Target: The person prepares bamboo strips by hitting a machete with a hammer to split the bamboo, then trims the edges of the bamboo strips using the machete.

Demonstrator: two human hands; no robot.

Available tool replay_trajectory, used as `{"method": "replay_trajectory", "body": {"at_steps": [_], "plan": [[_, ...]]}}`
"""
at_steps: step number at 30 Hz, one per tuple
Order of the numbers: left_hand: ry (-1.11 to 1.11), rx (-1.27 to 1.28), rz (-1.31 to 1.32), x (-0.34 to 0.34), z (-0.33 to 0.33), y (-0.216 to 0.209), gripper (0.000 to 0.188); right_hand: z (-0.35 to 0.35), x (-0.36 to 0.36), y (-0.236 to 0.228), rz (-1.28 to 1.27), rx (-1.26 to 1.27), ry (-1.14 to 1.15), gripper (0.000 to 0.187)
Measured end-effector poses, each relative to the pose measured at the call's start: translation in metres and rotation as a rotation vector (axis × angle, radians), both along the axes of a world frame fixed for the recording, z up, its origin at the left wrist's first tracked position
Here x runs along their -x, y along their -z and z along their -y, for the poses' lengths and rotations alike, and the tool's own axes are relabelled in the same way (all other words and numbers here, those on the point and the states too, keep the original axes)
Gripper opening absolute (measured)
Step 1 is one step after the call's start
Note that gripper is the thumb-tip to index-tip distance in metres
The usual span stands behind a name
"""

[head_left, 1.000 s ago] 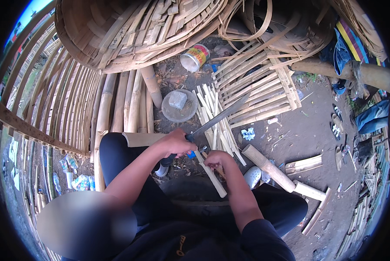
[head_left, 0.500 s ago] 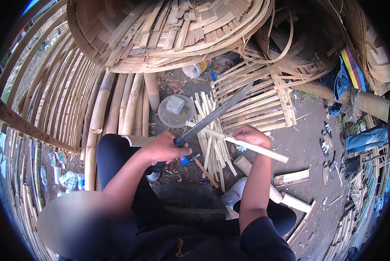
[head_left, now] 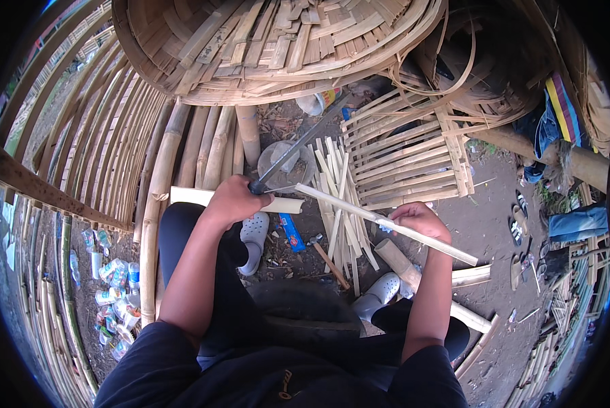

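Observation:
My left hand (head_left: 231,204) is closed round the dark handle of a long machete (head_left: 288,155), whose blade slants up and to the right over a round block with a grey stone (head_left: 277,163) on it. In my right hand (head_left: 419,221) is a long pale bamboo strip (head_left: 359,212), gripped toward its lower right end. The strip's upper left end lies just right of my left hand, and a thin sliver spans that gap. The blade stands apart from the strip. A split bamboo piece (head_left: 288,205) lies by my left knee, partly behind my left hand.
A heap of bamboo strips (head_left: 349,234) lies on the ground ahead, beside a slatted bamboo panel (head_left: 407,160). A wooden-handled tool (head_left: 332,265) rests near my feet. Large woven baskets (head_left: 284,51) hang over the far side. Bamboo poles (head_left: 161,170) stand left; sandals (head_left: 519,224) lie right.
The machete has swung left and upright, off the strip it crossed before. My left hand has moved left and up; my right hand has shifted right and slightly down with the strip.

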State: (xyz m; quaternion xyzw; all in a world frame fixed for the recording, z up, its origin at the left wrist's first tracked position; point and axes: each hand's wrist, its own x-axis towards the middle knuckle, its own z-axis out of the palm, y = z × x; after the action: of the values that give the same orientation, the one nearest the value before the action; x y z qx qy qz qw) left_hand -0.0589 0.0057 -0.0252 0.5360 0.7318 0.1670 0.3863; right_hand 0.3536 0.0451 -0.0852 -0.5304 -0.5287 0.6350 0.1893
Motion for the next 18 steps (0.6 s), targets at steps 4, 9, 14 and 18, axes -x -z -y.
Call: {"method": "replay_trajectory", "body": {"at_steps": [4,9,14,18], "plan": [[-0.032,-0.015,0.072,0.001,-0.001,-0.015,0.029,0.003,-0.019,0.003,-0.006,-0.05,-0.009,0.02],[-0.08,-0.079,0.086,0.01,-0.003,-0.005,0.027,0.003,-0.027,-0.017,-0.061,0.019,0.077,0.025],[-0.117,-0.089,0.138,0.002,-0.007,0.014,0.029,0.014,-0.021,-0.026,-0.073,0.035,0.02,0.03],[-0.107,-0.057,0.318,-0.009,-0.021,0.059,0.026,0.037,-0.006,-0.03,-0.153,0.046,0.017,0.034]]}}
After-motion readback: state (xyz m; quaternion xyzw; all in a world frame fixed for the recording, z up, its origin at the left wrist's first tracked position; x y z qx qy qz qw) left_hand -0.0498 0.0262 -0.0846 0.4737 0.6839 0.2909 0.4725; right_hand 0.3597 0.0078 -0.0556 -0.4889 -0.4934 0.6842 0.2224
